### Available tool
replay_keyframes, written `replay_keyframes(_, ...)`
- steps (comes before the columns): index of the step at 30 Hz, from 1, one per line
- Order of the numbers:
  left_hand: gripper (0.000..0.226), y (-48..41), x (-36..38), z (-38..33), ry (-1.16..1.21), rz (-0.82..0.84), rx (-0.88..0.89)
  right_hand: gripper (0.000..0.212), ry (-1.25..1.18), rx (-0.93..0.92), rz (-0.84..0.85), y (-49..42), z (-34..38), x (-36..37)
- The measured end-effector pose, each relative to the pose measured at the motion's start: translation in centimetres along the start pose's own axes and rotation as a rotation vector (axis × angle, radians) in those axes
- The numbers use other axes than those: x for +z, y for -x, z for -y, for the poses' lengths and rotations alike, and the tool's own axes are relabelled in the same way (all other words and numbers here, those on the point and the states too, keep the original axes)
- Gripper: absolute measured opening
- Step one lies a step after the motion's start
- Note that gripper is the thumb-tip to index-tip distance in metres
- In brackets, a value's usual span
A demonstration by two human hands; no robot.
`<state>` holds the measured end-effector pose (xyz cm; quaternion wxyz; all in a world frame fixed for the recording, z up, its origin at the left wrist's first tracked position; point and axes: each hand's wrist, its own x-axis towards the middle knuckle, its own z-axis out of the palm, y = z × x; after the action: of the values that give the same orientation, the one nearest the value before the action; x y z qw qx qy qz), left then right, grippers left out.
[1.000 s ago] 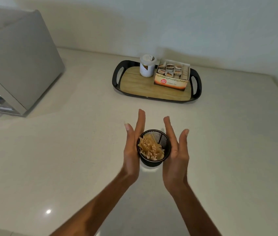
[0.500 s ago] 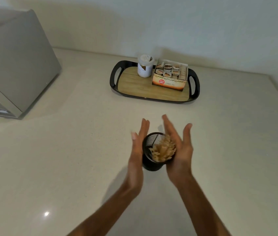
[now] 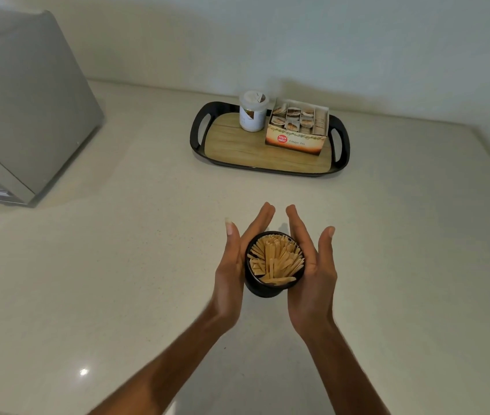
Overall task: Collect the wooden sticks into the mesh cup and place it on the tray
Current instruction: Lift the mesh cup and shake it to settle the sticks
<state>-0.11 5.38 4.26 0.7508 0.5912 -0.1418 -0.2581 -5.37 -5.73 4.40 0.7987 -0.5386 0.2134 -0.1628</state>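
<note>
Pale wooden sticks (image 3: 275, 260) fill a black mesh cup (image 3: 263, 290) on a glossy countertop (image 3: 117, 280).

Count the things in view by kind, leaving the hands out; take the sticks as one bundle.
Tray: 1
Jar: 1
Tea box: 1
Cup: 1
Stick bundle: 1
Grey appliance: 1
Total: 6

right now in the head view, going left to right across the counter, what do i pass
grey appliance → left hand → mesh cup of wooden sticks → right hand; the tray farther back spans both hands, so it is left out
</note>
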Motion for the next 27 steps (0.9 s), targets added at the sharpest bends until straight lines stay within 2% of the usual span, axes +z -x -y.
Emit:
replay_keyframes(7,0.074,1.2,1.0,1.0,0.002,0.036,-0.010,0.067,-0.083,0.029,-0.103,-1.4,0.8,-1.5)
replay_keyframes(11,0.070,1.0,1.0,1.9,0.005,0.025,0.003,0.067,-0.071,0.050,-0.095,-1.3,1.0,-1.1)
replay_keyframes(17,0.067,-0.1,0.8,2.3,-0.004,-0.129,0.076,0.061,-0.076,0.052,-0.094,-1.0,0.7,0.3)
replay_keyframes(22,0.070,-1.8,1.2,1.8,0.025,-0.283,0.146,0.068,-0.087,0.026,-0.072,-1.0,0.5,2.1)
replay_keyframes(27,0.078,-3.4,0.5,1.0,0.049,-0.301,0.188,0.067,-0.029,0.003,-0.022,-1.6,0.6,2.6)
